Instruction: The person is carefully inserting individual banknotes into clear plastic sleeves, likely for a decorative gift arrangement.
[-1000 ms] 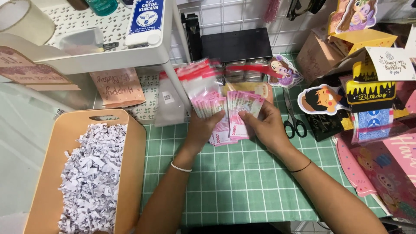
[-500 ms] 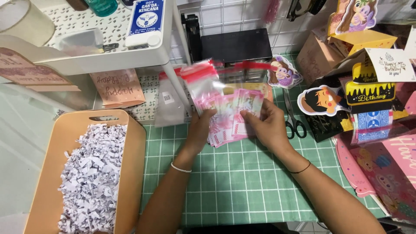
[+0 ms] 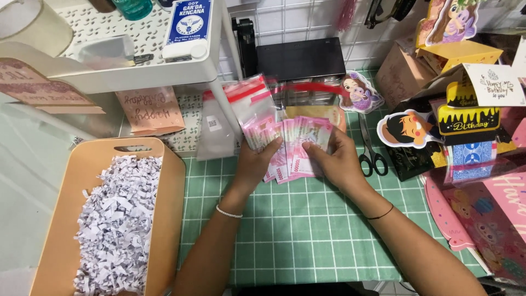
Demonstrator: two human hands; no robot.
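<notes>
Left hand: the left hand [image 3: 257, 164] was closed on the left side of a fan of pink banknotes [image 3: 293, 151], fingers curled over the notes, with a thin white bracelet [image 3: 228, 211] at the wrist.
Right hand: the right hand [image 3: 337, 161] gripped the right side of the same fan, thumb on top of the notes, with one thin black band [image 3: 379, 214] on the wrist.
Banknotes: one fan, held between both hands just above the green cutting mat [image 3: 296, 230]; the number of notes could not be counted because they overlapped.
Zip bags: a small bunch of clear bags with red seal strips [image 3: 252, 104] stood against the left hand, just behind the notes; the exact count could not be told.
Scissors: one pair of black-handled scissors [image 3: 371, 151] lay on the mat, just right of the right hand.
Tray: one tan tray with a handle slot [image 3: 170, 181] sat at the left of the mat and held a heap of shredded white paper [image 3: 118, 219].
Shelf: one white shelf [image 3: 159, 71] stood behind the tray, carrying one blue-and-white card box [image 3: 189, 24].
Drawer unit: one black box [image 3: 301, 57] stood behind the hands, against the wire grid.
Cut-outs: two cartoon figure cut-outs were near the right hand, one in purple [image 3: 359, 93] and one with black hair [image 3: 408, 129].
Cards: a pile of gift cards and boxes [image 3: 471, 109] filled the right edge.
</notes>
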